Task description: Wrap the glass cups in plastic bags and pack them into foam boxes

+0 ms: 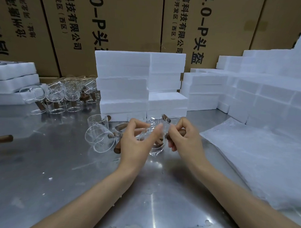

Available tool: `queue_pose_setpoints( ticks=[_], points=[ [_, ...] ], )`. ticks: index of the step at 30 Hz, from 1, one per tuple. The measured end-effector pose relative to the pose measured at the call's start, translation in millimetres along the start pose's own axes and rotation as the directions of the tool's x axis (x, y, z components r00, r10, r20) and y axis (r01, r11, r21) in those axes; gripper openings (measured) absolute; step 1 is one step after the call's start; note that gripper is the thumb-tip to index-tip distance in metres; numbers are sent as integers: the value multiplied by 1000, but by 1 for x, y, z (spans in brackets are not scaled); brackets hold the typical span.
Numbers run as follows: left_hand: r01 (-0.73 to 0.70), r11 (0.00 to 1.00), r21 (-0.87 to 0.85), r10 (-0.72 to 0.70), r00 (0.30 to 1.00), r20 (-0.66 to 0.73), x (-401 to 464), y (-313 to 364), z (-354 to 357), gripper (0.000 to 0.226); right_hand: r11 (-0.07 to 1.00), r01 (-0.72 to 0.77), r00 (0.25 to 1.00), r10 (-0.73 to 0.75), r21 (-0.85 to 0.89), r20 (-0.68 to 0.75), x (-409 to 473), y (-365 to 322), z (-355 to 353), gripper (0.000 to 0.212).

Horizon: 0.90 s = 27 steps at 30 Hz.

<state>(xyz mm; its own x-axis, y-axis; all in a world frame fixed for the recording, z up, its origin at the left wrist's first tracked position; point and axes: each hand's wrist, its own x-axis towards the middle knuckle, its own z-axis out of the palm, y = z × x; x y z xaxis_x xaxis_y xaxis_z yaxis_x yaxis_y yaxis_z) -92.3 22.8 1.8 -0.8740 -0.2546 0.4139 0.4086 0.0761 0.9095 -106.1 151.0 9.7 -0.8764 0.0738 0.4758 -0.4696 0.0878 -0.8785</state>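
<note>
The left hand [136, 141] and the right hand [183, 138] are both pinching a clear bag [151, 131] above the worktop [73, 179], between them. The bag is thin, glossy and crinkled, so its edges are hard to follow. A glass cup [155, 149] with a brown wooden handle is sitting partly behind the hands; I cannot tell if it is already inside the bag. The right hand is also curling around a wooden handle [181, 132]. Just left of the hands, more cups [99, 137] are lying on their sides, round and transparent. Further cups [65, 93] are crowding at the back left, blending into each other. White foam boxes [139, 83], blocky and grainy, are standing in stacks behind. A sheet of foam [257, 163] is lying at the right. The worktop is shining like metal. Cartons [116, 21] with printing are filling the background
</note>
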Motion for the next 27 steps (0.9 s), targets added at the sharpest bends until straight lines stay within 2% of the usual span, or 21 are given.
queue_pose_setpoints(
  ticks=[6,12,16,19,23,27],
  points=[
    [128,977,-169,-112,989,100,3,6,-4,21,996,-90,993,92,26,-70,3,-3,-10,29],
    [211,956,-202,-138,935,326,5,6,-12,46,967,-239,962,248,84,-117,10,0,-20,27],
    [139,981,-136,-73,911,407,5,5,-15,54,927,-327,933,348,182,-96,10,4,-21,28],
    [69,995,-70,-35,914,404,2,5,-14,65,909,-352,923,377,225,-78,9,5,-21,28],
    [-21,1000,13,15,933,360,-2,3,-12,64,922,-329,933,351,206,-79,7,3,-18,27],
    [-80,994,75,52,946,320,-5,2,-8,65,959,-250,959,265,136,-102,4,0,-15,24]
  ],
)
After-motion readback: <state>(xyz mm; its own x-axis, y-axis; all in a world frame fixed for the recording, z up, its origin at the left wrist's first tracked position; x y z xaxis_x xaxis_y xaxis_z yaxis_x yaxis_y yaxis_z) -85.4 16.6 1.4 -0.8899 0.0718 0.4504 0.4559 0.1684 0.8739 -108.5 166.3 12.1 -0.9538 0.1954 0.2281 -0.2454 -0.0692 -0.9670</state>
